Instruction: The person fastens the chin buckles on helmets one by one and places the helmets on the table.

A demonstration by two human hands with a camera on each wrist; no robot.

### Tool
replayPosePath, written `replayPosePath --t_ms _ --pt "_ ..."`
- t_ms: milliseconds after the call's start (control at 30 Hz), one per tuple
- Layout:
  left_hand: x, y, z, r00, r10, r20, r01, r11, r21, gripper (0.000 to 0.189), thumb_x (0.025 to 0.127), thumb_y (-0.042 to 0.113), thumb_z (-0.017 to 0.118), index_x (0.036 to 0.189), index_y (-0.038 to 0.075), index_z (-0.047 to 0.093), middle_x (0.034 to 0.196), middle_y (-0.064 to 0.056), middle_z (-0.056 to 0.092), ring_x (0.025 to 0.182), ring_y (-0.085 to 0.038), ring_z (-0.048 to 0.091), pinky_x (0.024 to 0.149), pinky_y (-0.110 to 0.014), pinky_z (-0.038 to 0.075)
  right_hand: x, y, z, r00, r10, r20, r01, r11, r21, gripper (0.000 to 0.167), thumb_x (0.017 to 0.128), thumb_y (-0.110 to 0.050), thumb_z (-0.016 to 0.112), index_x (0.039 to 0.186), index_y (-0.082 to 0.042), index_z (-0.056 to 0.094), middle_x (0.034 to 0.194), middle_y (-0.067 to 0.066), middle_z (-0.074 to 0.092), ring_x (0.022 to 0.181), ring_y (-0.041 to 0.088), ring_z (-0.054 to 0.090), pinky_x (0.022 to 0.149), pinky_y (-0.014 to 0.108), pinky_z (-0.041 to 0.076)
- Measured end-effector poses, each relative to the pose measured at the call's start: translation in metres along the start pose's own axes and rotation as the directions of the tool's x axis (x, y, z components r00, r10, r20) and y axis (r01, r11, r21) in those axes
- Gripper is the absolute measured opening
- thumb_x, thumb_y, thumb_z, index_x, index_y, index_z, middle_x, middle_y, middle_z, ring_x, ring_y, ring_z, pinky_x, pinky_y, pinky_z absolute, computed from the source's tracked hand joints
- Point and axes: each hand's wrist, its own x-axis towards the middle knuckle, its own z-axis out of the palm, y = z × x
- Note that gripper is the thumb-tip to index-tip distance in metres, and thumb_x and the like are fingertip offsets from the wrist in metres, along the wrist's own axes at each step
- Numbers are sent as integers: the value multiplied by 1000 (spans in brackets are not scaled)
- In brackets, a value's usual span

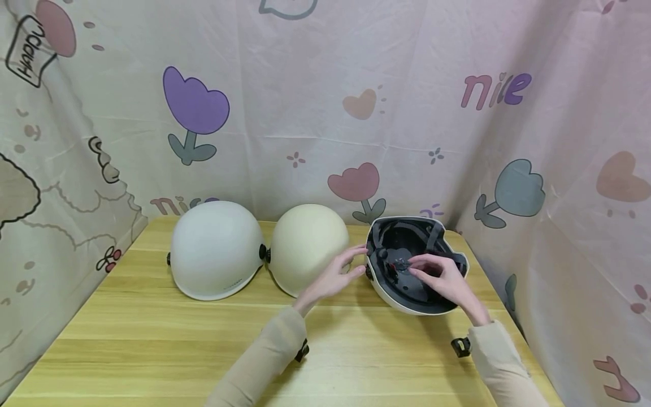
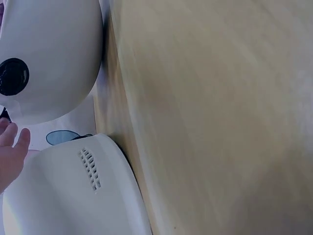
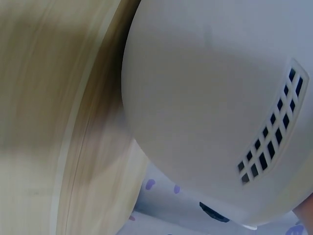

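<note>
An upturned white helmet (image 1: 394, 302) lies at the right of the table, its dark padded inside facing up. My right hand (image 1: 442, 277) reaches over its opening, thumb and fingers pinching a small shiny piece (image 1: 401, 264) inside; its exact kind is unclear. A bit of red shows beside it. My left hand (image 1: 333, 277) has its fingers extended toward the helmet's left rim, fingertips at the edge. In the left wrist view, that hand's fingers (image 2: 13, 142) appear near the shell with a round black knob (image 2: 13, 76). The right wrist view shows mostly the helmet's vented shell (image 3: 195, 98).
A white helmet (image 1: 216, 249) and a cream helmet (image 1: 307, 243) stand dome-up side by side, left of the upturned one. All rest on a wooden table (image 1: 152, 350). A printed curtain (image 1: 285, 102) hangs behind and along the sides.
</note>
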Motion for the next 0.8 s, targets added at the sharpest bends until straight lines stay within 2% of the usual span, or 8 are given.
replayPosePath --t_ms 133,300,600,800 --pt "-2 -3 3 999 -14 -29 13 998 -60 52 101 8 56 150 -3 42 164 -19 29 149 -39 35 123 -51 31 0 7 4 1000 -12 3 12 1000 8 21 88 1 73 109 -1 72 95 14 76 77 0 63 64 18 52" --pt "-3 -5 7 999 -37 -31 32 992 -126 60 100 3 55 153 -7 31 164 -25 24 144 -46 40 121 -56 31 0 5 10 998 -59 3 59 997 48 24 87 1 74 111 0 71 97 14 75 77 3 64 63 19 52" --pt "-5 -3 12 998 -57 -3 56 989 -139 62 100 -3 50 156 -6 25 165 -23 25 146 -41 39 122 -52 33 1 4 19 991 -135 -8 136 990 30 26 84 11 72 108 5 69 90 17 70 71 13 63 60 22 53" --pt "-6 -8 14 999 -36 6 36 994 -105 58 97 -8 46 153 -11 28 159 -27 34 145 -42 40 121 -52 33 1 7 20 991 -124 40 121 990 71 27 87 3 74 114 2 69 96 16 71 75 7 66 64 21 55"
